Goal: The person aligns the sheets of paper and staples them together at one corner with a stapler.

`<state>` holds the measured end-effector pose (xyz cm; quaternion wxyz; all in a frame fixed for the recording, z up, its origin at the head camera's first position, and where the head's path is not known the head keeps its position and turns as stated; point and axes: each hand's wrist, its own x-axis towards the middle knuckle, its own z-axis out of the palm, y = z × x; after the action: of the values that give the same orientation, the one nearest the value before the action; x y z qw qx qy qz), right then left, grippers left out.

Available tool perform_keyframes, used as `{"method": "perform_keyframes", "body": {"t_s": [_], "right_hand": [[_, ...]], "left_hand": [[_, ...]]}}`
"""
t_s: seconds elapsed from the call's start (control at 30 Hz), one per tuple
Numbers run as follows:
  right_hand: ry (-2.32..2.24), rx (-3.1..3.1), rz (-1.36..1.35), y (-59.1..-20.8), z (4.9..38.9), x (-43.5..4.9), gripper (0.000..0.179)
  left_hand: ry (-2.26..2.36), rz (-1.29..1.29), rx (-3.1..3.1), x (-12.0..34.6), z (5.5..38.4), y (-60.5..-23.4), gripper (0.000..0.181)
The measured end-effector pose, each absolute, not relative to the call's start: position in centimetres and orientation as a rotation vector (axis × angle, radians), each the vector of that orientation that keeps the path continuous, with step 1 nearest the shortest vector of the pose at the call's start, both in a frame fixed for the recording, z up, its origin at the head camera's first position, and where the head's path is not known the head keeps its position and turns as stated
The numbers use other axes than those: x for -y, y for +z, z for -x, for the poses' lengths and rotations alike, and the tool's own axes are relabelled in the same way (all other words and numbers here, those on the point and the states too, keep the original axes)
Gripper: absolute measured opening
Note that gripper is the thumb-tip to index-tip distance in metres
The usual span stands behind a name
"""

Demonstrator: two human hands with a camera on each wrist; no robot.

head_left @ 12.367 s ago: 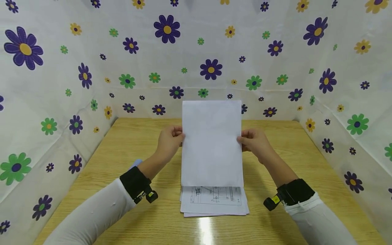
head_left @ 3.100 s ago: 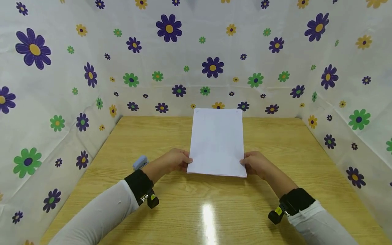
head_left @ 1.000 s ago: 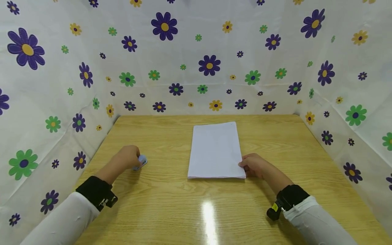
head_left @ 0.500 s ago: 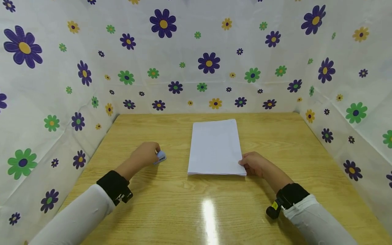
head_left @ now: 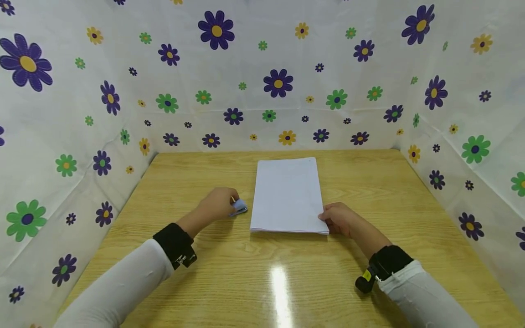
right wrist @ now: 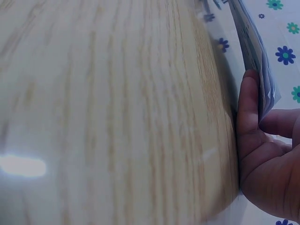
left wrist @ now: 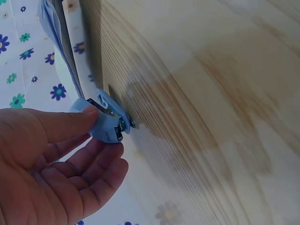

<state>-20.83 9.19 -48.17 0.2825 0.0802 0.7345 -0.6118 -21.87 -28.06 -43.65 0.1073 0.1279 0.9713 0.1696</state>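
Observation:
A small light-blue stapler (left wrist: 107, 126) is pinched between the thumb and fingers of my left hand (head_left: 216, 203). In the head view the stapler (head_left: 239, 207) points right, a little short of the left edge of a stack of white paper sheets (head_left: 287, 196). My right hand (head_left: 341, 218) pinches the stack near its front right corner, thumb on top and fingers beneath. In the right wrist view the sheets (right wrist: 265, 79) show slightly fanned edges between thumb and fingers, with printing on the underside.
The wooden table (head_left: 229, 273) reflects a bright light strip near its front. A white curtain with flower prints (head_left: 184, 77) stands round the back and both sides. Each wrist wears a black band (head_left: 174, 243) with a small camera.
My left hand has let go of the stack, taken the stapler from the left of the table and carried it right, close to the paper. My right hand keeps its hold on the sheets.

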Motion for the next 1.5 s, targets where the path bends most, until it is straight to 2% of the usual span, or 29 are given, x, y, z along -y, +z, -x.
{"method": "perform_keyframes", "body": {"t_s": [0.13, 0.5, 0.63, 1.27, 1.5], "right_hand": [[-1.633, -1.987, -0.226, -48.2, 20.9, -9.0, 0.005], [-1.609, -2.036, -0.232, -48.3, 20.9, -9.0, 0.013], [-1.603, -2.044, -0.232, -48.2, 20.8, -9.0, 0.009], [-1.618, -2.031, -0.221, -48.4, 20.6, -8.8, 0.006], [-1.618, -2.025, -0.248, -48.2, 20.6, -8.9, 0.020]], "left_hand": [[0.546, -0.377, -2.826, 27.0, 22.2, -43.8, 0.032], [0.631, -0.337, -2.818, 26.1, 22.3, -43.8, 0.029], [0.651, -0.310, -2.816, 26.2, 22.1, -43.7, 0.030], [0.568, -0.433, -2.851, 25.4, 21.2, -43.7, 0.026], [0.508, -0.464, -2.818, 25.2, 20.2, -43.9, 0.022]]}}
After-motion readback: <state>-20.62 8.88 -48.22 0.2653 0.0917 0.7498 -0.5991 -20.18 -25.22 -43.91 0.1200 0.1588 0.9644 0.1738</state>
